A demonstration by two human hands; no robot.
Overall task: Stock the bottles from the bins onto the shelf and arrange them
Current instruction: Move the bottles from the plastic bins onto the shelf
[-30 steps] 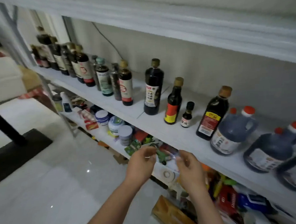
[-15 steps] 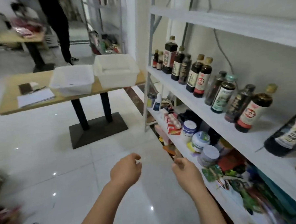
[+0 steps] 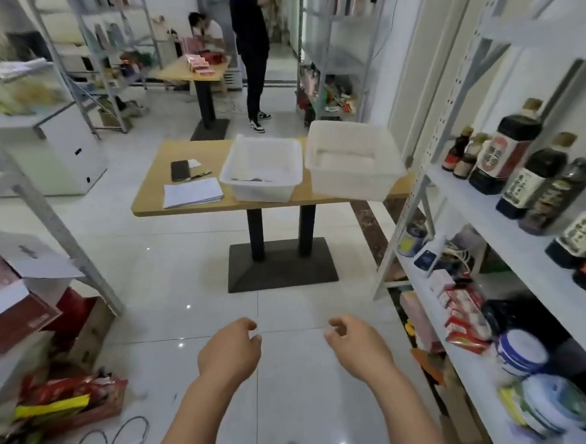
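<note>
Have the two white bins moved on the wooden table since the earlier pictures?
No. Both white bins sit side by side at the wooden table's shelf end; only the camera turned.

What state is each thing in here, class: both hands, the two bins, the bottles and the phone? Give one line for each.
Left hand: empty, fingers loosely curled, over the floor.
Right hand: empty, fingers loosely curled.
Left bin: upright on the table, nearly empty, something small at its bottom.
Right bin: upright on the table, overhanging the edge, contents unclear.
Bottles: upright on the shelf, capped.
Phone: flat on the table, screen dark.
</note>
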